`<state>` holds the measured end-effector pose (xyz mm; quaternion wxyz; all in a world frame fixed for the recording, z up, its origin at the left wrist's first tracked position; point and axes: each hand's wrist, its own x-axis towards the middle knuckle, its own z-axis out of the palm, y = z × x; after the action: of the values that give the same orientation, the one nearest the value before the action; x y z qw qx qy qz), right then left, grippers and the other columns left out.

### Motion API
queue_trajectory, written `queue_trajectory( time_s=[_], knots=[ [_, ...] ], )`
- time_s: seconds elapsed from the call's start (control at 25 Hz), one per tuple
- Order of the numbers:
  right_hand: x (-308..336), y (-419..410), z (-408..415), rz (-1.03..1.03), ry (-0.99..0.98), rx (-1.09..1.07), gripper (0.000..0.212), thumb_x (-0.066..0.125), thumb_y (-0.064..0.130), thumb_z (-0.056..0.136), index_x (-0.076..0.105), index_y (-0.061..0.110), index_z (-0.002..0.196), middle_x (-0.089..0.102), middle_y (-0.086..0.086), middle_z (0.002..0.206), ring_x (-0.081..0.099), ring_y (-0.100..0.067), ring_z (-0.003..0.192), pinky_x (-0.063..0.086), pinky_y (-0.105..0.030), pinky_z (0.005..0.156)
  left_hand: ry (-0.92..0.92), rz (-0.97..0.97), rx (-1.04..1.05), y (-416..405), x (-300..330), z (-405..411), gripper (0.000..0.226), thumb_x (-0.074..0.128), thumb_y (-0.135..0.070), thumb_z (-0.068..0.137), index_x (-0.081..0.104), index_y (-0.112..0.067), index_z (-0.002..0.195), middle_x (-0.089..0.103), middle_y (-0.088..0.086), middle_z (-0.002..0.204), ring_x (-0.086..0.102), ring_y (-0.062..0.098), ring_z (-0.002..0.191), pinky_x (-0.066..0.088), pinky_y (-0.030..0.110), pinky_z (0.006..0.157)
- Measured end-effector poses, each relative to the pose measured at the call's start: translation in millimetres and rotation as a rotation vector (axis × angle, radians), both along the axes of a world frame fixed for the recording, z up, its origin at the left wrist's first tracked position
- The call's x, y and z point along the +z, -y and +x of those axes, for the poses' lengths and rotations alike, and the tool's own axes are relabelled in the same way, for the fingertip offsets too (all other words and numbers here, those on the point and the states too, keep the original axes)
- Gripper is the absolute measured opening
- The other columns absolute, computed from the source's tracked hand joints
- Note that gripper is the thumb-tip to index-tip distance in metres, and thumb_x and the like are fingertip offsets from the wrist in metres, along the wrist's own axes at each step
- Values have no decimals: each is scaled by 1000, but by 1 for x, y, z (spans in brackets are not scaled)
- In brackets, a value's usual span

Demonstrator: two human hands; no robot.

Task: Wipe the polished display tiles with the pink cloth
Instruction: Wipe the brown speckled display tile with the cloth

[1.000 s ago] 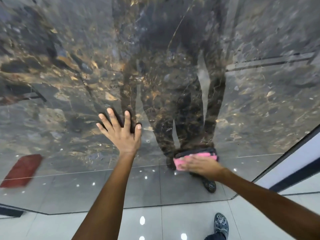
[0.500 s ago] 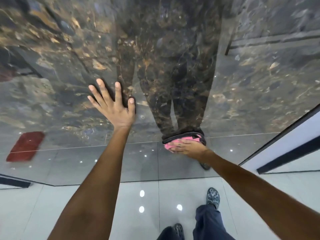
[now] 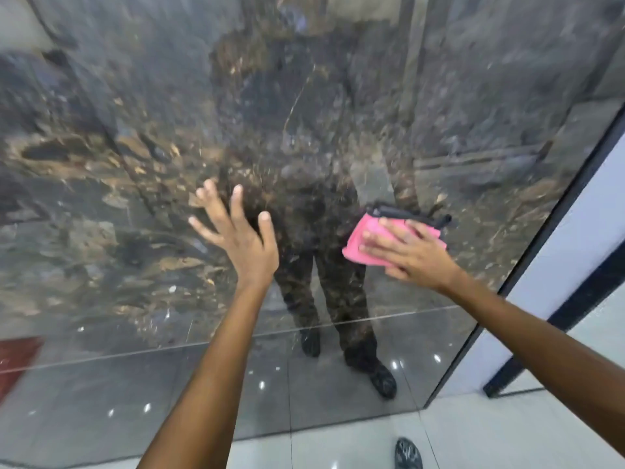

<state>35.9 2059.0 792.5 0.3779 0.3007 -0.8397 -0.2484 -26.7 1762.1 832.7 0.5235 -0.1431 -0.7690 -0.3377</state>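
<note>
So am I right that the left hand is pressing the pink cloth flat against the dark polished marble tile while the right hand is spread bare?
Not quite: in the head view the right hand presses the pink cloth against the dark polished marble tile; the left hand is spread bare.

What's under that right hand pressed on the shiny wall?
A folded pink cloth, pressed flat against the dark polished tile by the right hand. The cloth's middle and the tile behind it are covered.
</note>
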Motion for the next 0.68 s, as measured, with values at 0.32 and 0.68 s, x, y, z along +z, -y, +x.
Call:
queue_trajectory(
  time_s=[0.32, 0.68],
  knots=[
    [183, 21, -15, -1015, -425, -86, 87, 56, 16, 72, 22, 18, 152, 14, -7, 160, 6, -28, 148, 7, -48, 117, -162, -144, 196, -54, 176, -19, 52, 30, -39, 105, 26, -23, 154, 25, 7, 160, 18, 41, 146, 10, 69, 112],
    [297, -28, 8, -1313, -479, -207, 74, 47, 22, 88, 15, 10, 153, 9, -16, 160, 8, -31, 147, 5, -48, 120, -160, -167, 195, -56, 176, -22, 54, 36, -38, 102, 26, -24, 153, 23, 4, 160, 11, 34, 146, 7, 69, 111]
  ],
)
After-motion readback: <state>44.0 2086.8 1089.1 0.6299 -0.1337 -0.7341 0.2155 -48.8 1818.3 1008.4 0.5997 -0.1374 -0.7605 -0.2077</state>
